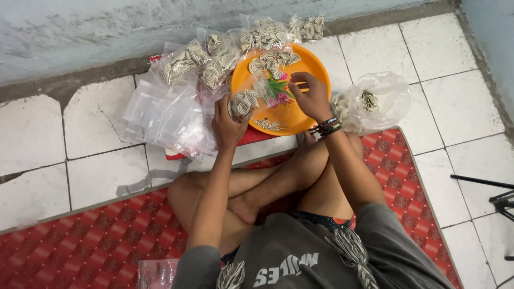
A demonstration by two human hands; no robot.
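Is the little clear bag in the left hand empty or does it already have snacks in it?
Partly filled: striped spiral pieces show through the small clear bag held by the left hand.

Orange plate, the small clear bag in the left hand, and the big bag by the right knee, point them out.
orange plate (315,67): head view, bare right rim.
small clear bag (247,100): head view, filled middle.
big bag (386,92): head view, clear upper side.

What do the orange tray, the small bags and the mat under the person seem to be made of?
Orange tray: probably moulded plastic, smooth and evenly coloured with a slight sheen. Small bags: thin clear plastic film, see-through, crinkled, with glare. The left hand holds one with striped pieces inside. Mat: red checked, possibly woven plastic or vinyl; the weave is too fine to tell.
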